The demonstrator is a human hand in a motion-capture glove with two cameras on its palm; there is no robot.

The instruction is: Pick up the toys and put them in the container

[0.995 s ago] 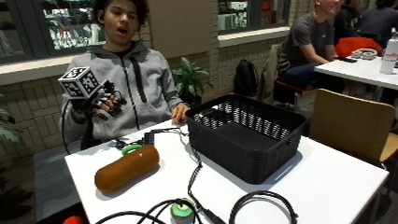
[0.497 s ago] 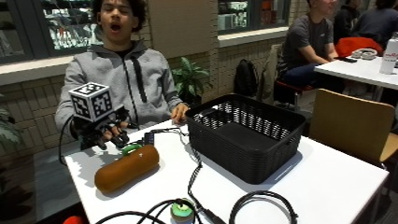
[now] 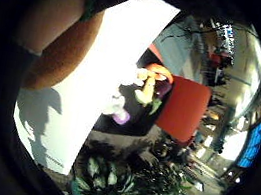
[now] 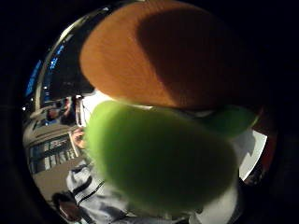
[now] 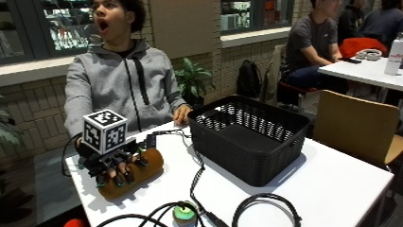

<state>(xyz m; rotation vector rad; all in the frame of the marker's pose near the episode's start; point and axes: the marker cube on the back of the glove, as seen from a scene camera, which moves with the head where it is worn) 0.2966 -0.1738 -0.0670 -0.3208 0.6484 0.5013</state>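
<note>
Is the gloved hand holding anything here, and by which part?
The gloved right hand lies on top of the brown plush toy, fingers draped over its upper side near the middle; the toy rests on the table, not lifted.

- a white table (image 5: 334, 189) carries everything here.
- a black slatted basket (image 5: 249, 135) stands on it, toward the far side.
- an orange-brown plush toy (image 5: 135, 172) lies on the tabletop near the person's edge, well apart from the basket.
- a small green round toy (image 5: 184, 211) sits at the near edge.
- black cables (image 5: 261, 201) loop across the surface beside it.
</note>
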